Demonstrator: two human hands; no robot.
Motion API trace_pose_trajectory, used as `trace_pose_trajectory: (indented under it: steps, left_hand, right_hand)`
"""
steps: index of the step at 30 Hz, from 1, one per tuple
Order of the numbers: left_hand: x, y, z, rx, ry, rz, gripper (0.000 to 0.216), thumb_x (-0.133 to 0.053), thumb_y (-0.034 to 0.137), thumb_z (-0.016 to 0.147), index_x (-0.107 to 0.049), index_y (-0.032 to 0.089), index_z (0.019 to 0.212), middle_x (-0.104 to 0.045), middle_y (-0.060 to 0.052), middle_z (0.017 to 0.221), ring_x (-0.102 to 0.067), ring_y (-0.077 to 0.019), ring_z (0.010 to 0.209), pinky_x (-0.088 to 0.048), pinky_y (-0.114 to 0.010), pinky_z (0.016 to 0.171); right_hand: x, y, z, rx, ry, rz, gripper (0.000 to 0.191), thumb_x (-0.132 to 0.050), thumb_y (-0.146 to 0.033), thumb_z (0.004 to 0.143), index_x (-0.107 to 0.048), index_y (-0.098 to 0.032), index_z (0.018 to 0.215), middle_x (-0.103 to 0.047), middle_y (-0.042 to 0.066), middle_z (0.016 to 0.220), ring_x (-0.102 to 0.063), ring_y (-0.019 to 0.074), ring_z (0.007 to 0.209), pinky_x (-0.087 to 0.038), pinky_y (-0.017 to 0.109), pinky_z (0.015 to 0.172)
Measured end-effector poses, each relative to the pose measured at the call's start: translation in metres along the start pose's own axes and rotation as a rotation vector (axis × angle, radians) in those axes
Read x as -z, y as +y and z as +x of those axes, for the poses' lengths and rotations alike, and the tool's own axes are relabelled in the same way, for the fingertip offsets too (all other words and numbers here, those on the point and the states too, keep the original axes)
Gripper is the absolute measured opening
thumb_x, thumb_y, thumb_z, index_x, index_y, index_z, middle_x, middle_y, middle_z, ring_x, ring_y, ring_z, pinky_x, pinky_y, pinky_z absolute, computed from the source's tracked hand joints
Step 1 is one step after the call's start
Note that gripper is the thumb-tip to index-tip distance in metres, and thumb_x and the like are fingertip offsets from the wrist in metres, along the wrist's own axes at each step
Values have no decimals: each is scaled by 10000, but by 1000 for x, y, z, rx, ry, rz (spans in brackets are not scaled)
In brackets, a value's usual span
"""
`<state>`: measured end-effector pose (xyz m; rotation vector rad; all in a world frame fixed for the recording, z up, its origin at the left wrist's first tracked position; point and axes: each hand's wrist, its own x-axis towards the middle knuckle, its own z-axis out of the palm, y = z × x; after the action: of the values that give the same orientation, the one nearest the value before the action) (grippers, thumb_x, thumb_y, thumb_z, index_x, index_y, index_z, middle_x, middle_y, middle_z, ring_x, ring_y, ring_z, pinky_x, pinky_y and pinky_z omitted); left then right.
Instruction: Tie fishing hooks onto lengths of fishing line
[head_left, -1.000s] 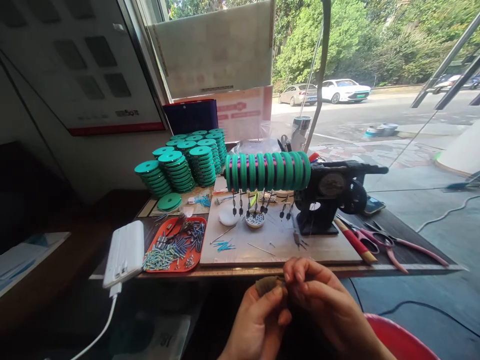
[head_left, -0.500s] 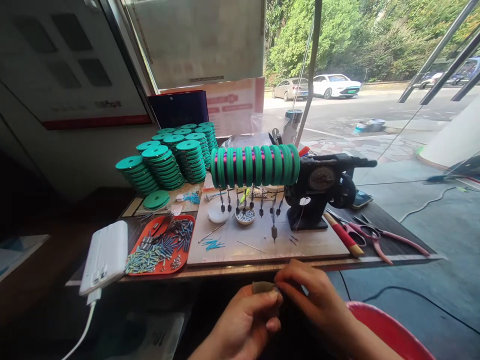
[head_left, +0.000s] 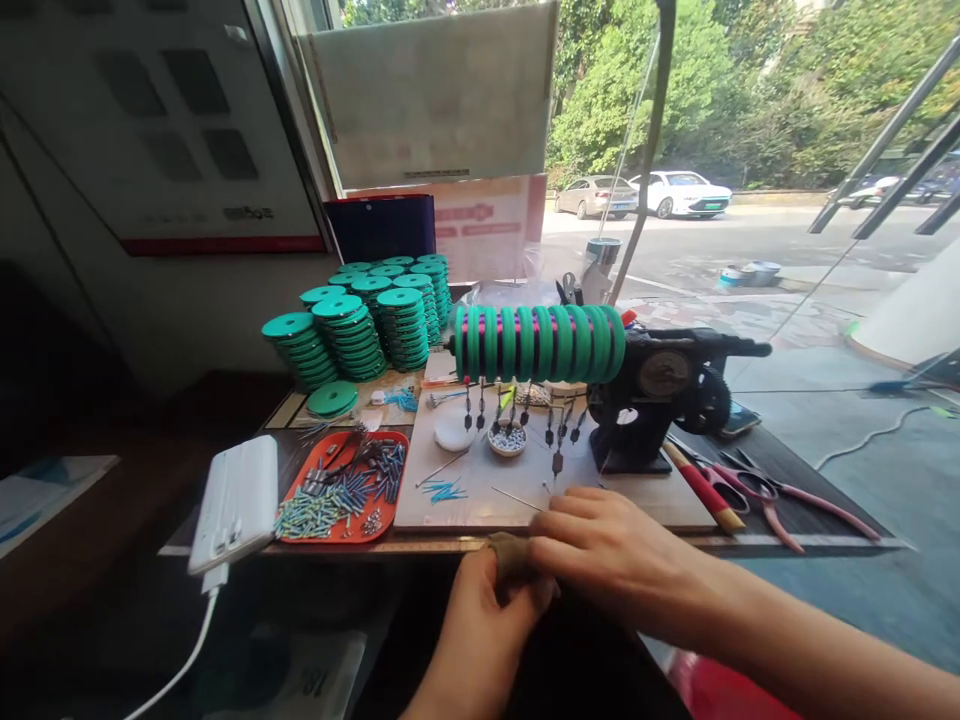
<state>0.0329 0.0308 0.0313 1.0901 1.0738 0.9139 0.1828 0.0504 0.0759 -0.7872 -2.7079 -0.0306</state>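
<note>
- Right hand (head_left: 600,545) has shifted since the frame half a second ago: it now lies across the tips of the left hand (head_left: 484,620), back upward, rather than beside them. View has swung somewhat too.
- Position: olive-brown piece (head_left: 510,553) sits at the left hand's bent forefinger, between the two hands, just off the near edge of the board (head_left: 465,515).
- Left fingers: curled inward, touching the piece. Cannot tell whether they pinch it or it is wrapped around the forefinger.
- Right fingers: bent down over the left fingertips; tips hidden. Cannot tell whether anything is gripped.
- Handling, judged by eye: piece looks matt, thin and cloth-like; probably light, soft, little prone to slip, not brittle. Likely to crease or twist under uneven pressure.
- Hold, judged: thumb against forefinger on the folded part, near the middle; a loose edge would probably just flop.
- Surroundings: thin rod (head_left: 514,497) lies on the board near the right fingertips; dark clips (head_left: 557,462) hang beyond, beneath the row of green discs (head_left: 527,345). Red tray (head_left: 394,510) stands to the left.
</note>
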Motion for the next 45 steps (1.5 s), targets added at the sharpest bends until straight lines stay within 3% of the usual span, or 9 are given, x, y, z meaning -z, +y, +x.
trace_pose_trajectory:
  steps: [8,16,21,25,28,30,32,36,45]
  left_hand:
    - [5,6,6,17,-52,-25,127,-598,237,713,-539,157,633,-451,42,572,-375,-102,542,-292,-226,517]
    - [0,-11,-2,-688,263,569,233,-523,92,754,-685,177,898,-613,-142,988,-537,-261,930,-386,-340,826]
    - [11,-5,2,-838,47,619,353,-525,46,740,-672,248,990,-667,-112,972,-546,-247,853,-405,-335,776]
    - [12,6,2,-707,-39,543,218,-528,91,748,-696,204,827,-657,-97,837,-536,-224,792,-399,-320,733]
    - [6,2,1,-341,-25,225,82,-576,157,728,-657,169,719,-615,-43,697,-530,-172,685,-395,-271,650]
    - [1,-3,1,-80,-34,-15,42,-616,185,693,-637,152,707,-582,-10,638,-485,-122,591,-362,-222,559]
    - [-4,-7,0,61,-60,-164,64,-638,188,665,-631,138,704,-545,15,599,-411,-79,518,-296,-186,486]
    - [-10,-6,-1,59,-68,-206,91,-662,201,648,-623,121,668,-488,42,536,-345,-57,469,-256,-182,457]
    - [-17,-6,0,111,-128,-200,97,-653,194,648,-607,113,673,-504,28,562,-351,-56,487,-240,-179,456]
  right_hand:
    - [-15,9,3,-59,1,-86,228,-351,-55,816,-527,-178,738,-540,-5,529,-413,109,444,-241,254,480]
    - [-7,6,19,-464,-6,90,144,-483,-154,784,-563,-182,667,-434,-51,441,-332,78,397,-203,207,436]
    - [4,14,41,-578,-60,192,108,-596,-133,694,-638,-184,609,-526,-23,478,-452,100,457,-282,204,483]
    - [8,8,28,-582,-22,223,86,-580,-165,730,-660,-188,706,-589,-2,540,-499,120,488,-327,225,511]
    - [1,-9,-6,-608,257,357,167,-500,-238,806,-605,-206,932,-639,42,799,-525,132,575,-375,248,557]
    - [-12,-24,-30,-791,479,522,118,-494,-268,813,-588,-197,821,-602,29,745,-500,125,567,-379,243,533]
    - [-32,-38,-45,-981,483,870,128,-552,-303,769,-575,-185,813,-532,-18,608,-441,101,490,-342,221,456]
    - [-68,-54,-45,-1099,448,1555,280,-626,-363,705,-556,-151,875,-427,-79,483,-348,49,404,-231,168,389]
    - [-68,-54,-48,-1072,664,2206,194,-691,-247,654,-525,-157,700,-554,-46,636,-499,41,445,-298,125,362]
